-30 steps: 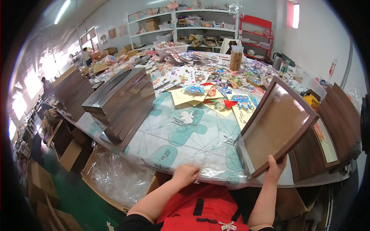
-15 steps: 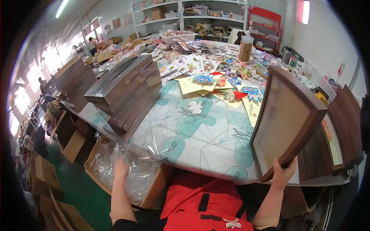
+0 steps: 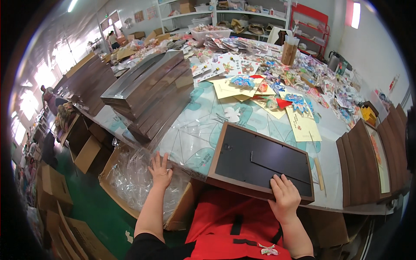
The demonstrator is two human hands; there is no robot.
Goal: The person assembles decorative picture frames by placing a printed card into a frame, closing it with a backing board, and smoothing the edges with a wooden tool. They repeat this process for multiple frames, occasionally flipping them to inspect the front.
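Note:
A brown picture frame (image 3: 260, 162) lies face down near the table's front edge, its black back and folded stand strut showing. My right hand (image 3: 285, 197) rests on the lower right of this back, fingers stretched flat over it and the thumb by the near edge. At the left front edge of the table, my left hand (image 3: 161, 173) has its fingers spread and holds nothing that I can make out. It is beside a cardboard box (image 3: 177, 212) full of clear plastic wrappers (image 3: 138, 177). A white cut-out shape (image 3: 232, 114) lies beyond the frame.
Frames wrapped in clear film form a stack (image 3: 149, 91) at left. More brown frames (image 3: 355, 164) stand at right. Yellow cards (image 3: 303, 125) with blue flower ornaments lie behind the frame, beside a thin wooden-handled tool (image 3: 319, 173). Small colourful pieces cover the far table.
The picture frame has gone from upright at the right to lying face down in front of me. My right hand now rests on its back; my left hand has come off the wrappers and spread.

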